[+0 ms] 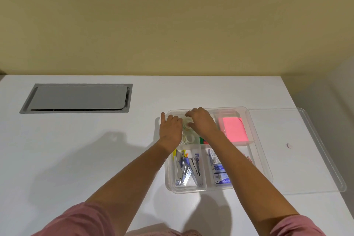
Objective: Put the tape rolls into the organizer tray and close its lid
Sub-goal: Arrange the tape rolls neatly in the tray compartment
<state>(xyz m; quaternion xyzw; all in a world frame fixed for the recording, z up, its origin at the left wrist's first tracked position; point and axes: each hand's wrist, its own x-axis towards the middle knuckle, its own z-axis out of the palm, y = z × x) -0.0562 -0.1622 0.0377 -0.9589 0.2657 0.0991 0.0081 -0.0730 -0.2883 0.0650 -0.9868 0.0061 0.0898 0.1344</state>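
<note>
white desk (95, 149): both hands (186, 124) grip tape rolls (188, 138) in tray (266, 166) beside staplers (188, 170).

Two bare forearms, no watch or rings visible. Short pink sleeves: left sleeve (76, 220) and right sleeve (298, 226) end above the elbows. Left hand (171, 128), right hand (201, 120) ungloved.
</note>
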